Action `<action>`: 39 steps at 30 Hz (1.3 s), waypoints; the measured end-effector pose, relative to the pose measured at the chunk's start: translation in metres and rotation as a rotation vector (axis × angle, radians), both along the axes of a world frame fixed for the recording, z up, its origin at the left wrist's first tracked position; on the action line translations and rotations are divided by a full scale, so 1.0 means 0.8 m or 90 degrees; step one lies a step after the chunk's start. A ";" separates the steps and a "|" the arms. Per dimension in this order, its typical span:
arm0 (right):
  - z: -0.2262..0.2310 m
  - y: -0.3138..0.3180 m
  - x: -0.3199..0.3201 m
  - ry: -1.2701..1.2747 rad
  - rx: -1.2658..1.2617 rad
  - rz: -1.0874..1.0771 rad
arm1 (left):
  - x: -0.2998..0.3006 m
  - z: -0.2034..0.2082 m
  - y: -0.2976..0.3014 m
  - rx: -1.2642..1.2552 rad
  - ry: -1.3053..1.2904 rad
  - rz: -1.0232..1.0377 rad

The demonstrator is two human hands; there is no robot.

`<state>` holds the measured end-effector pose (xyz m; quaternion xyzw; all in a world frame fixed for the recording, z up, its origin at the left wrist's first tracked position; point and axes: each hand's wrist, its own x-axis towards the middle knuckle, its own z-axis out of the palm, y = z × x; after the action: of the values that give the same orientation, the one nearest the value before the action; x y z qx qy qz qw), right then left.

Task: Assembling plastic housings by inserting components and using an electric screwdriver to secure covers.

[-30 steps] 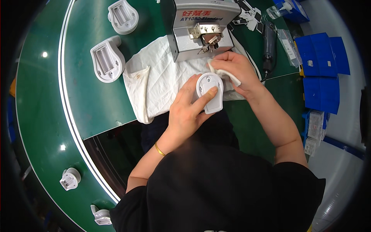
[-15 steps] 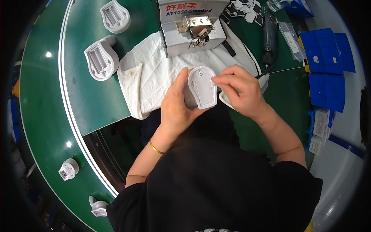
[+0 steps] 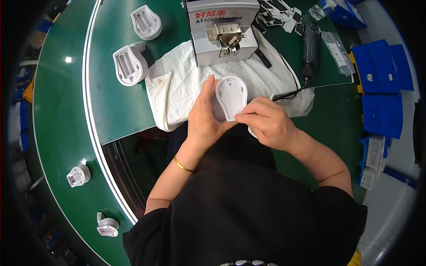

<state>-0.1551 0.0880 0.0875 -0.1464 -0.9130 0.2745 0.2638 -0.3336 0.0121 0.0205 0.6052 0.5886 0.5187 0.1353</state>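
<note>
My left hand [image 3: 203,116] is wrapped round a white plastic housing [image 3: 232,98], rounded at its far end and narrower toward me. Its flat face is turned up, with a recessed panel and a small screw hole near the rounded end. My right hand [image 3: 271,123] has thumb and fingers pinched at the housing's narrow lower right corner. Whatever lies between those fingertips is hidden. A bit of white material shows beside the right hand; I cannot tell what it belongs to.
A grey tabletop machine [image 3: 225,42] stands ahead on a white cloth [image 3: 177,84]. Similar housings [image 3: 129,65] with open compartments sit left, and others [image 3: 79,175] lie on the green belt. An electric screwdriver [image 3: 309,53], small black-and-white pieces [image 3: 284,15] and blue bins [image 3: 377,66] are right.
My right hand has slid from the housing's upper right edge down to its lower corner. The left hand keeps its hold. The whole view has shifted slightly.
</note>
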 end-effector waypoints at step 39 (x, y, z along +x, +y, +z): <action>0.077 0.038 -0.140 0.055 -0.474 0.175 | -0.176 0.182 -0.032 0.083 0.354 0.091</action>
<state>-0.2669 0.1187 0.1494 -0.0970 -0.7505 0.6250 0.1916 -0.4743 -0.0133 0.1663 0.6885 0.6099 0.3776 -0.1072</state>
